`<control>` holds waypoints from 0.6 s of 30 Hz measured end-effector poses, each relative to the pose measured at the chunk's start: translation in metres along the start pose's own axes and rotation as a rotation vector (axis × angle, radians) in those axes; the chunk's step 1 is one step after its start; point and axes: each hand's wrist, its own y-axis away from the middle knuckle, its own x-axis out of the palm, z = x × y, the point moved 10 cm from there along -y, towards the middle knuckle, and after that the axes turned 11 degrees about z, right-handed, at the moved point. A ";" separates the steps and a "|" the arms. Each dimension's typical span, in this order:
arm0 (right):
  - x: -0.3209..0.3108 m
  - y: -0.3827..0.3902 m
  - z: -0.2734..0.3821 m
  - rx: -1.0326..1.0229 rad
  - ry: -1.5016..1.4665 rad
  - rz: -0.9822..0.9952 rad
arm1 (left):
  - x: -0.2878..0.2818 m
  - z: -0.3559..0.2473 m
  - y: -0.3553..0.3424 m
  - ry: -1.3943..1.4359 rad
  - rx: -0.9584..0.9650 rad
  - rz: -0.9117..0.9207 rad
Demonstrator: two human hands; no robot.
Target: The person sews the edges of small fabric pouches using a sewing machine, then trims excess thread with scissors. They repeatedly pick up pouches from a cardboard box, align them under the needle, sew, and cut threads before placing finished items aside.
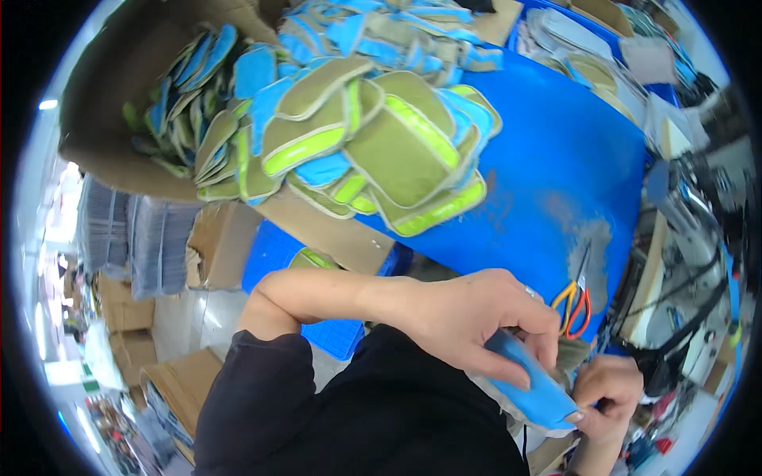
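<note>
My left hand (504, 321) reaches across from the lower left, fingers curled over a light-blue fabric piece (525, 391) with a pale edge. At the lower right my right hand (607, 393) grips the same piece at its near corner, thumb on the blue face. Orange-handled scissors (570, 311) lie on the blue worktable (563, 143) just above my hands. A large heap of olive, lime and blue padded pieces (401, 147) covers the table's far left part.
An open cardboard box (107, 103) of similar pieces stands upper left. A blue crate (333, 337), cartons (123, 305) and bundled grey sheets (155, 246) are on the left. A machine (683, 222) stands at the right, and bins of fabric pieces (575, 40) at the back.
</note>
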 end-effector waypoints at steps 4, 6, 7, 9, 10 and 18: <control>-0.008 0.000 -0.013 0.105 0.195 -0.121 | -0.079 0.004 0.066 -0.641 -0.154 -0.435; -0.006 -0.002 -0.019 0.109 0.293 -0.109 | -0.137 -0.012 0.126 -1.009 -0.421 -0.755; -0.004 -0.004 -0.017 0.111 0.343 -0.103 | -0.176 -0.027 0.172 -1.137 -0.410 -0.912; 0.002 -0.009 -0.014 0.081 0.406 -0.050 | -0.256 -0.058 0.259 -1.165 -0.569 -1.188; 0.004 -0.013 -0.013 0.071 0.446 -0.025 | -0.282 -0.070 0.283 -1.148 -0.650 -1.250; 0.031 -0.034 -0.005 0.003 0.596 0.106 | -0.390 -0.009 0.219 -1.061 -0.927 -0.297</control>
